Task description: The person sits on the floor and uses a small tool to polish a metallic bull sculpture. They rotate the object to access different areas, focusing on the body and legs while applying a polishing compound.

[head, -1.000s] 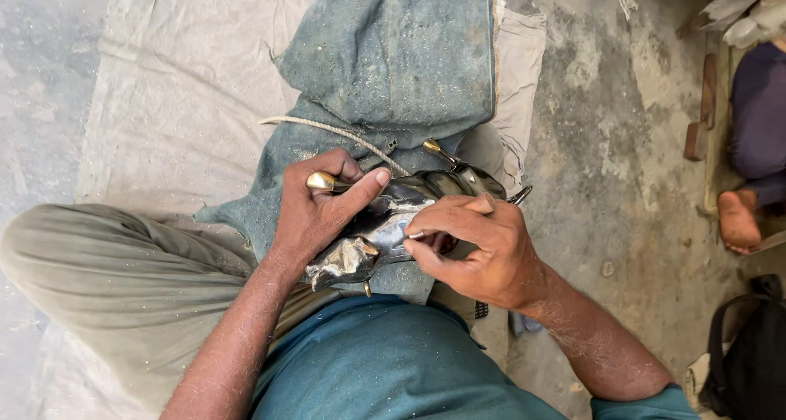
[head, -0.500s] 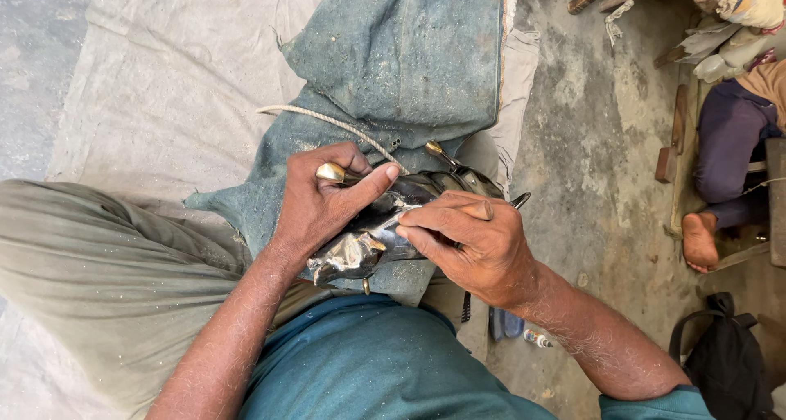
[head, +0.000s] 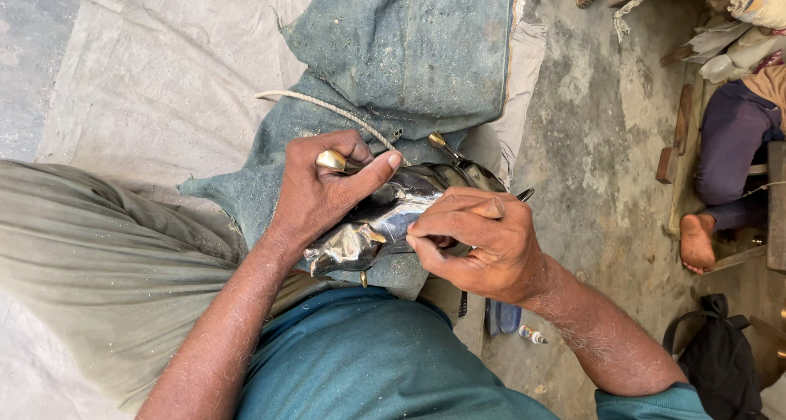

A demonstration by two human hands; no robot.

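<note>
- left hand (head: pixel 315 195) is clamped round the shiny dark metal piece (head: pixel 385 219), thumb pressed flat along its top, fingers curled under where they can't be followed.
- a small brass knob (head: pixel 331 160) pokes out just above that thumb, tucked against the knuckles — touching the hand, as far as it shows.
- right hand (head: pixel 479 240) is curled tight over the other end of the piece, fingertips folded in against the bright, crumpled-looking surface; whether they pinch a small tool in there is too hidden to tell.
- the metal piece sits between both hands, right over the lap, resting on the blue-grey cloth (head: pixel 393 68); a second brass tip (head: pixel 436 140) sticks out beyond the hands, up and to the right.
- a thin dark point (head: pixel 525 195) juts past the right knuckles.
- a pale rope (head: pixel 327 109) runs across the cloth and slips in behind the left hand.
- out from there: olive trouser leg (head: pixel 98 264) to the left, teal shirt (head: pixel 360 363) at the bottom, pale sheet (head: pixel 164 68) spread under the cloth.
- concrete floor (head: pixel 598 142) to the right — another person's bare foot (head: pixel 696 240) and dark trouser leg (head: pixel 729 142) well apart from the work, a black bag (head: pixel 720 363) in the lower corner.
</note>
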